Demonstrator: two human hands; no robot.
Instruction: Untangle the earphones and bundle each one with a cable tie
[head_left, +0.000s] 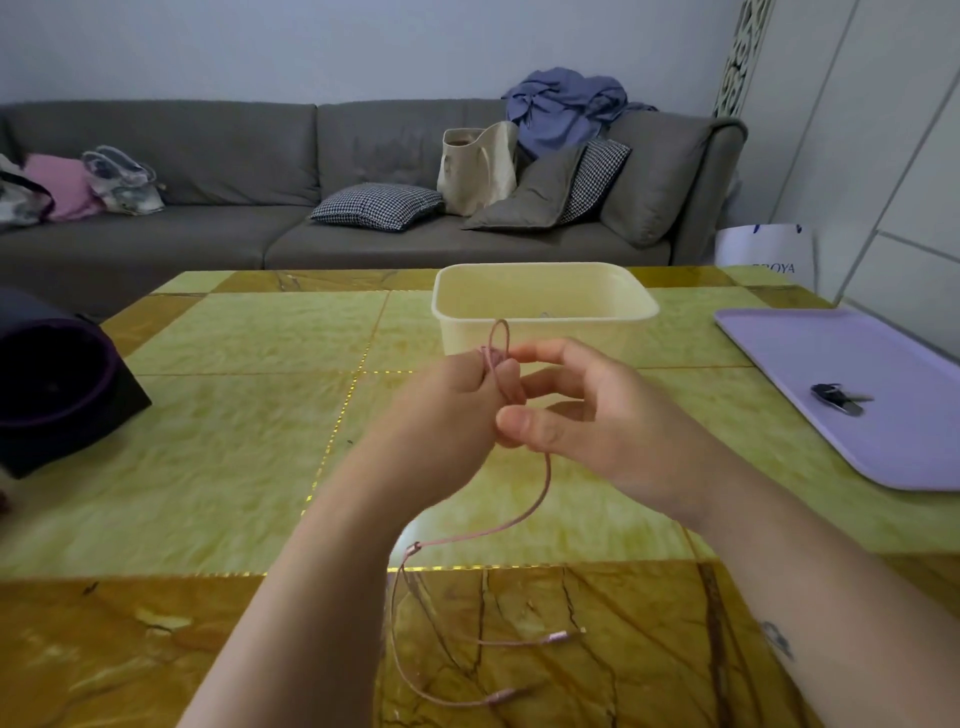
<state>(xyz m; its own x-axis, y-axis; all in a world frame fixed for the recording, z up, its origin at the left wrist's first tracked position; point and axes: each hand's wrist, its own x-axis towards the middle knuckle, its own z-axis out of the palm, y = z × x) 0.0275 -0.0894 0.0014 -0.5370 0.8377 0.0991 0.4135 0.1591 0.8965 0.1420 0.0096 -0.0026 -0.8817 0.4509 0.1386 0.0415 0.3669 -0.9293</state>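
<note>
Earphones (545, 480), pink, skinny cord, held up above the surface (234, 415) between both hands, just in front of a cream tub (545, 312). Left hand (452, 410): grip clenched on the cord, small loop (501, 332) poking up out of the top of the fist. Right hand (597, 421): fingers loosely curved, index tip right by the base of that loop, thumb against the cord lower down. Couldn't tell about that grip, honestly: pinching or only touching. Below the hands, hung slack down to the splitter (415, 545), then forked into two thinner strands ending in the earbuds (566, 634), low over the near part of the surface. Resting or dangling, couldn't say.

Handling-wise, looked feather-light and totally limp, so no shape kept unless pinched. Probably a bit slick too, judging by the smooth jacket. Wouldn't yank it, not with those thin strands past the splitter and the joints at the earbuds as likely weak spots. Best place to hold, probably: the thicker single run just under the loop, coils gathered in the fist and kept pinched until tied. Didn't spot a cable tie anywhere, so bundling apparently not started yet.
</note>
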